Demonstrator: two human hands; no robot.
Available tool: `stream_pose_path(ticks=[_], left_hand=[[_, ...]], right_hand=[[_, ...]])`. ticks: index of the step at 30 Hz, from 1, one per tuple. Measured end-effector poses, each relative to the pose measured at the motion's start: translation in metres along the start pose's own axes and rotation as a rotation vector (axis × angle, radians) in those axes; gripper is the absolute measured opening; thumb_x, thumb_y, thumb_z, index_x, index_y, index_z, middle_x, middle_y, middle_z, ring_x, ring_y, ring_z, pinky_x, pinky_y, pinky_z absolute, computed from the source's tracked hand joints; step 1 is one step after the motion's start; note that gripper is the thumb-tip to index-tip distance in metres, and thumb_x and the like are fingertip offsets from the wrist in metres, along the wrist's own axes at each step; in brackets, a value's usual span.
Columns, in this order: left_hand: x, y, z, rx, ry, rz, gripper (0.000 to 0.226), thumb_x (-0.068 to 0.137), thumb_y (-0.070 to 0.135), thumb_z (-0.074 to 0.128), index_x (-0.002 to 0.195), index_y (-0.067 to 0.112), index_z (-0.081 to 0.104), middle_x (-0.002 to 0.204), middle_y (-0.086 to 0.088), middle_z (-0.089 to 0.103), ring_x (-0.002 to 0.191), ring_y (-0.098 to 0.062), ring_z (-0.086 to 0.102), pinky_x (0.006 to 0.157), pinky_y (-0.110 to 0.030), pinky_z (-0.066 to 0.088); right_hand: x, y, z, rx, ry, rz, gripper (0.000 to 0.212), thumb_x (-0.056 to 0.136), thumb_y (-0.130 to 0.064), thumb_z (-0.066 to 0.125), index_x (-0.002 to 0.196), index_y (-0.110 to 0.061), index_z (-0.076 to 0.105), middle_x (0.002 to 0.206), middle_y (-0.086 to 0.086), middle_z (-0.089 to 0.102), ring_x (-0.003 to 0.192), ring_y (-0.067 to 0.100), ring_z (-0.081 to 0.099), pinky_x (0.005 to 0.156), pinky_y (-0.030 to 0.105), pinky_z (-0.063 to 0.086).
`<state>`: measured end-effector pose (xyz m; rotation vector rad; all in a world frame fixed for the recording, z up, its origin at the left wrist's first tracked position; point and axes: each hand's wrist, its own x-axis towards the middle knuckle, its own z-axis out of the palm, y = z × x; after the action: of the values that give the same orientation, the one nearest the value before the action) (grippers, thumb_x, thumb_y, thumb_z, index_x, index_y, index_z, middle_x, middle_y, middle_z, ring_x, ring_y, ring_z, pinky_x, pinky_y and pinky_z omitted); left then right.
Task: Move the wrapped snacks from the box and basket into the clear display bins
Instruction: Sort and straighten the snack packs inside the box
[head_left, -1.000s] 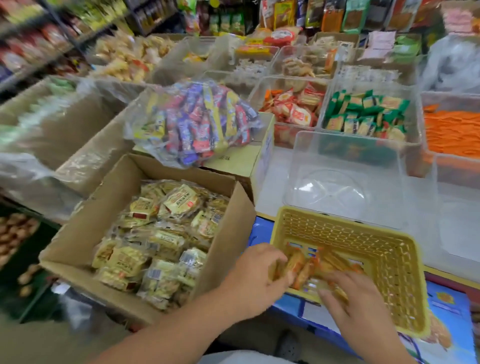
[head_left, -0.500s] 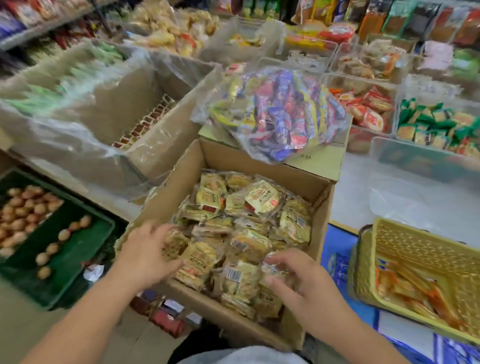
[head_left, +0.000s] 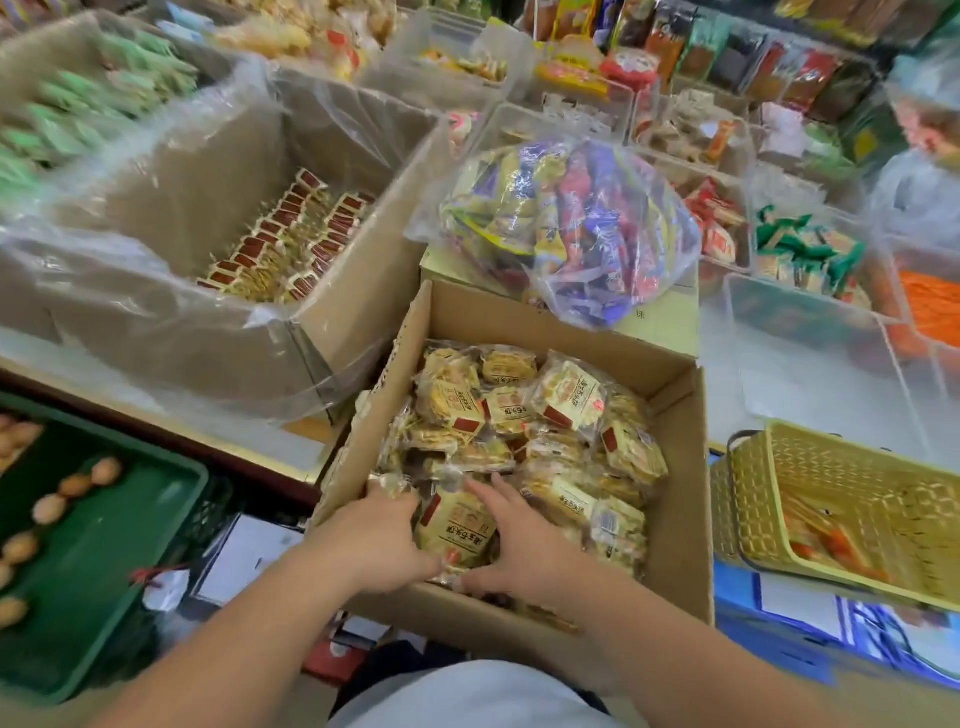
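Observation:
An open cardboard box (head_left: 680, 499) in front of me is full of yellow wrapped snacks (head_left: 524, 415). Both my hands are inside its near end. My left hand (head_left: 379, 535) curls round packets at the near left corner. My right hand (head_left: 519, 540) lies with fingers spread on the packets just right of it, and a yellow packet (head_left: 457, 525) sits between the two hands. To the right stands a yellow basket (head_left: 841, 467) with orange wrapped snacks (head_left: 831, 545) in its bottom. An empty clear bin (head_left: 810, 332) stands beyond the basket.
A clear bag of mixed candies (head_left: 571, 223) lies on a closed carton behind the box. A large plastic-lined carton (head_left: 332, 291) holds red-labelled packets at left. A green crate (head_left: 104, 545) with eggs sits low left. Filled clear bins line the back.
My hands left the yellow basket, moved left to the cardboard box, then drew together at its near end around a cluster of packets. My view swung left.

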<state>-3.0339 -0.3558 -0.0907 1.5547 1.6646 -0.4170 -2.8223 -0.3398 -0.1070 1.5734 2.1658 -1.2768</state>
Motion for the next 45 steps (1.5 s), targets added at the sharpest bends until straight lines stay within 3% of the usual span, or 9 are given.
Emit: stream_pose_path(ticks=[3,10,15,19,23,27,32,40,45], left_hand=[[0.000,-0.005,0.002,-0.030,0.007,0.051,0.076,0.068,0.074,0.057,0.135,0.037,0.052,0.128,0.006,0.056,0.108,-0.020,0.058,0.084,-0.034,0.051],[0.004,-0.007,0.002,-0.018,0.016,0.087,0.057,0.079,0.072,0.056,0.121,0.033,0.059,0.112,0.007,0.049,0.092,-0.015,0.055,0.071,-0.033,0.045],[0.013,-0.012,0.001,-0.133,-0.007,0.080,0.066,0.082,0.069,0.061,0.135,0.030,0.055,0.125,0.005,0.044,0.100,-0.015,0.055,0.074,-0.030,0.045],[0.026,-0.010,-0.007,-0.333,-0.076,0.083,0.072,0.082,0.066,0.066,0.140,0.027,0.052,0.124,0.008,0.058,0.100,-0.009,0.059,0.082,-0.030,0.051],[0.041,-0.001,-0.009,-0.494,-0.111,-0.021,0.104,0.078,0.061,0.077,0.160,0.026,0.024,0.151,-0.004,0.046,0.129,-0.022,0.053,0.104,-0.039,0.048],[0.052,0.010,-0.007,-0.715,-0.108,-0.097,0.106,0.084,0.055,0.076,0.164,0.031,0.010,0.169,-0.007,0.026,0.146,-0.031,0.039,0.109,-0.044,0.039],[0.055,0.018,-0.010,-0.798,-0.129,-0.180,0.094,0.089,0.056,0.070,0.162,0.039,0.014,0.167,-0.005,0.029,0.133,-0.030,0.049,0.096,-0.053,0.054],[0.067,0.026,-0.012,-0.804,-0.185,-0.185,0.080,0.087,0.055,0.073,0.156,0.034,0.036,0.140,0.000,0.056,0.125,-0.026,0.053,0.096,-0.048,0.042],[0.047,0.027,-0.023,-0.938,-0.104,-0.119,0.048,0.089,0.055,0.070,0.132,0.041,0.055,0.121,0.011,0.068,0.119,-0.020,0.060,0.096,-0.044,0.049]], right_hand=[[0.018,-0.002,0.004,-0.108,-0.059,0.034,0.136,0.065,-0.055,0.088,0.150,-0.054,-0.018,0.169,-0.003,-0.017,0.148,0.027,0.035,0.114,0.039,0.039],[0.036,-0.005,0.007,-0.220,-0.044,-0.012,0.144,0.058,-0.038,0.085,0.139,-0.064,-0.032,0.169,0.000,-0.013,0.081,0.012,0.065,0.056,0.025,0.054],[0.037,-0.002,0.010,-0.057,0.096,0.021,0.139,0.061,-0.040,0.085,0.145,-0.059,-0.024,0.166,0.008,0.016,0.086,0.012,0.065,0.074,0.033,0.060],[0.049,-0.004,0.023,0.246,0.147,0.135,0.135,0.063,-0.028,0.089,0.149,-0.055,-0.012,0.106,0.002,0.068,0.073,0.011,0.069,0.065,0.032,0.062],[0.059,-0.003,0.018,0.388,0.047,0.159,0.147,0.060,-0.016,0.092,0.145,-0.063,-0.018,0.127,0.013,0.061,0.081,0.011,0.072,0.059,0.027,0.059],[0.059,-0.008,0.020,0.372,-0.008,0.178,0.157,0.056,-0.015,0.097,0.129,-0.079,-0.025,0.164,0.014,-0.026,0.143,0.035,0.041,0.069,0.017,0.049],[0.055,-0.004,0.017,0.555,0.035,0.089,0.130,0.062,-0.003,0.088,0.131,-0.081,0.010,0.165,0.010,0.008,0.077,0.028,0.075,0.058,0.041,0.063],[0.047,-0.005,0.008,0.695,0.052,0.112,0.109,0.059,-0.012,0.085,0.132,-0.066,0.026,0.128,0.005,0.045,0.080,0.024,0.071,0.063,0.038,0.061],[0.033,-0.020,-0.014,0.814,0.048,0.116,0.112,0.058,-0.013,0.090,0.143,-0.056,0.030,0.145,-0.001,0.039,0.109,0.018,0.062,0.083,0.038,0.060]])
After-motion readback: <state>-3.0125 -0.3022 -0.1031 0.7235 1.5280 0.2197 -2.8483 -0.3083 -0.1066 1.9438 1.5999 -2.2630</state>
